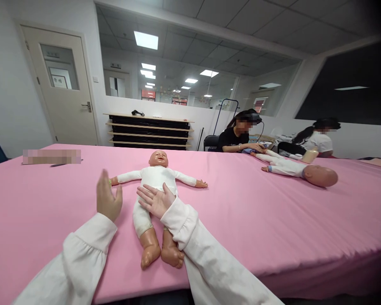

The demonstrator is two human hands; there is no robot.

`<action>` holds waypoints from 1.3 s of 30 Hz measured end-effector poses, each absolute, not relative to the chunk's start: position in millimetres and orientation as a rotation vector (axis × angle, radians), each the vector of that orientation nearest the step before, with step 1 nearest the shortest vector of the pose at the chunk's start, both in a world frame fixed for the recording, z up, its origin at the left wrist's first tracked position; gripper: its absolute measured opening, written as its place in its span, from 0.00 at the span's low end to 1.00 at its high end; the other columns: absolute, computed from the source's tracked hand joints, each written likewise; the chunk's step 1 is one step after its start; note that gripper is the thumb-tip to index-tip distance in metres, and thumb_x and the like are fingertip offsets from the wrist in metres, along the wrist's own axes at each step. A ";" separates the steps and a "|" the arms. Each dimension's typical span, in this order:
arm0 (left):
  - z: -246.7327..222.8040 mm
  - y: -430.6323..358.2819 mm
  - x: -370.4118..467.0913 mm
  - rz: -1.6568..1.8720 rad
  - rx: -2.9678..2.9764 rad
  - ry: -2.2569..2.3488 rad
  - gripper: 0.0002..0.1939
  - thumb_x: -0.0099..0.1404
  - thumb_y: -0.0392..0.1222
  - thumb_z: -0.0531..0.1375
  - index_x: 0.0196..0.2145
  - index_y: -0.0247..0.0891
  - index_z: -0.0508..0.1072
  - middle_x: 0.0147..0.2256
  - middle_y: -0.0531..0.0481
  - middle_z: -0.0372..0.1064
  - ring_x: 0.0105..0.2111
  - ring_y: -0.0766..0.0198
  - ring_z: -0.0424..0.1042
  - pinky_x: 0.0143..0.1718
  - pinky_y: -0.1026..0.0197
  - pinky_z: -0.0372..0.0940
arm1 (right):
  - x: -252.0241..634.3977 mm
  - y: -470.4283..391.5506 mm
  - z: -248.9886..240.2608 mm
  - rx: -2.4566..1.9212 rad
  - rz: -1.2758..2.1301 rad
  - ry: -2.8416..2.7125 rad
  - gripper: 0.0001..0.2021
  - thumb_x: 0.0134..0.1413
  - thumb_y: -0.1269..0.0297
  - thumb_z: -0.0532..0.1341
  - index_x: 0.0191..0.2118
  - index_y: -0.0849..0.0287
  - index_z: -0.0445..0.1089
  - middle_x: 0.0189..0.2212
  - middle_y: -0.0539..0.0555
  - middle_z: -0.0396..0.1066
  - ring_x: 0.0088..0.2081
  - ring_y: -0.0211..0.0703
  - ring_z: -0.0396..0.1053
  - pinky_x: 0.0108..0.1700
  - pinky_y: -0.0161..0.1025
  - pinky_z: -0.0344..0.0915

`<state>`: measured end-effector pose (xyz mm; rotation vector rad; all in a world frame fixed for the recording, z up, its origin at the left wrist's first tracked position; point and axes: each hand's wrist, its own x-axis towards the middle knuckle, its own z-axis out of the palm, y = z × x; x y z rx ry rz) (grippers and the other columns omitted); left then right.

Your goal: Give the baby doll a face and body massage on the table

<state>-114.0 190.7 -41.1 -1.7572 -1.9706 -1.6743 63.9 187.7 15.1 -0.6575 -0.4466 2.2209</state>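
A baby doll [158, 176] with a white cloth body lies on its back on the pink-covered table [247, 228], head away from me and bare feet toward me. Its arms stretch out to both sides. My left hand [109, 197] is raised beside the doll, near its hand at the left, thumb apart from the fingers and holding nothing. Over the doll's lower body is my right hand [155, 199], palm up with fingers spread and nothing in it. Whether it touches the doll I cannot tell.
At the right lies a second doll [287, 166], with a person in black [233, 137] handling its legs. Another person in white [320, 142] sits farther right, near a bottle [310, 155]. A blurred flat item [52, 156] is at the left; a shelf unit [149, 132] stands behind the table.
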 end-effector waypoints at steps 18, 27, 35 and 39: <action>-34.7 162.7 -74.1 -0.929 -2.878 -0.984 0.28 0.68 0.45 0.45 0.63 0.37 0.48 0.61 0.40 0.50 0.62 0.53 0.47 0.61 0.39 0.39 | 63.7 190.4 6.6 -0.633 2.150 -0.432 0.38 0.57 0.42 0.30 0.55 0.69 0.56 0.54 0.65 0.59 0.53 0.44 0.62 0.59 0.45 0.51; -32.2 162.4 -72.1 -0.978 -2.887 -0.989 0.27 0.68 0.45 0.46 0.62 0.37 0.51 0.60 0.40 0.52 0.62 0.52 0.49 0.61 0.37 0.38 | 63.6 191.7 -0.6 -0.681 2.080 -0.545 0.34 0.57 0.42 0.37 0.53 0.67 0.59 0.54 0.65 0.60 0.58 0.47 0.56 0.60 0.50 0.50; -32.3 161.7 -72.1 -0.971 -2.885 -0.992 0.26 0.68 0.44 0.46 0.62 0.36 0.52 0.60 0.41 0.52 0.61 0.53 0.50 0.61 0.39 0.40 | 64.3 192.9 -3.8 -0.667 2.060 -0.607 0.34 0.56 0.42 0.37 0.51 0.68 0.60 0.54 0.66 0.60 0.58 0.47 0.56 0.61 0.48 0.49; -32.8 161.8 -72.3 -0.972 -2.842 -0.963 0.26 0.67 0.44 0.47 0.62 0.35 0.53 0.59 0.41 0.53 0.61 0.53 0.50 0.61 0.39 0.37 | 64.9 193.4 -4.8 -0.666 2.050 -0.656 0.34 0.56 0.42 0.38 0.51 0.67 0.60 0.54 0.66 0.60 0.58 0.48 0.56 0.61 0.48 0.48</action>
